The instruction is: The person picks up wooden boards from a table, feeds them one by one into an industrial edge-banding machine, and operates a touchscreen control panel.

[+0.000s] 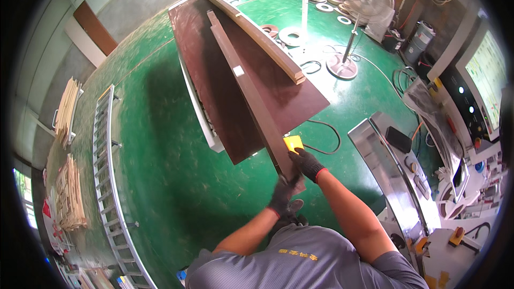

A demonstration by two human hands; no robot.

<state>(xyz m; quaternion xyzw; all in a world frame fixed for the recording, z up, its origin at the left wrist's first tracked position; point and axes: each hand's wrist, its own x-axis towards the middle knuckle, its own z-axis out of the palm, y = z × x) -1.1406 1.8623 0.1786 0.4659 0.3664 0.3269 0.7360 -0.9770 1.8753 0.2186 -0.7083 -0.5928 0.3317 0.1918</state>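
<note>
A long, narrow brown board (pixel 250 93) runs away from me over a wide brown panel (pixel 217 123), its near end sticking out past the panel toward my body. Both hands wear black gloves with red cuffs. My left hand (pixel 282 195), somewhat blurred, is closed at the left side of the board's near end. On the opposite edge, a little farther along, my right hand (pixel 307 164) grips the board. Just beyond that hand is a yellow box-shaped thing (pixel 293 142), with a black cable close by. My fingertips are partly hidden.
Long wood-coloured strips (pixel 267 45) lie along the panel's right side. A metal-topped machine (pixel 391 155) with a screen (pixel 484 72) stands at my right. Farther off is a standing fan (pixel 350 37) near rolls of edging. A roller conveyor (pixel 107 182) lies at left, beside stacked strips (pixel 69 195).
</note>
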